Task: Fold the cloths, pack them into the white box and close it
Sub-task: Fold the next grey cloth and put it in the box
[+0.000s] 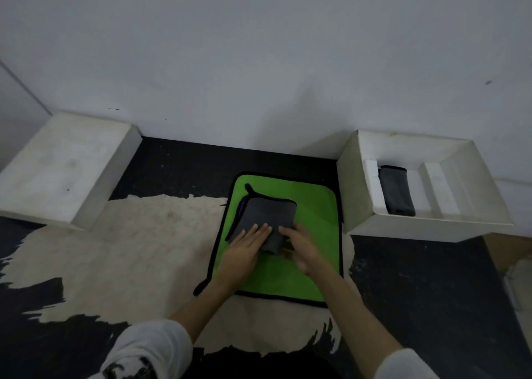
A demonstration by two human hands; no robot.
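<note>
The grey cloth (266,220) and the green cloth (313,203) beneath it looked soft, matt microfibre with stitched black edging. The white box (359,177) was smooth matt card. The counter (417,278) showed worn, rough black coating.

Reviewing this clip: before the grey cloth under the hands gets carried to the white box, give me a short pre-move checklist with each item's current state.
1. Grey cloth folded compact: ok, though its near end is hidden under the hands.
2. Left hand flat on the cloth: ok.
3. Right hand gripping the cloth's edge: cannot tell, fingers blurred.
4. White box open to receive: ok, its lid lies apart on the left.
5. Room in the box beside the folded cloth already inside: ok, bare space shows to its right.
6. Green cloth underneath folded: not ok, it lies spread flat.
</note>
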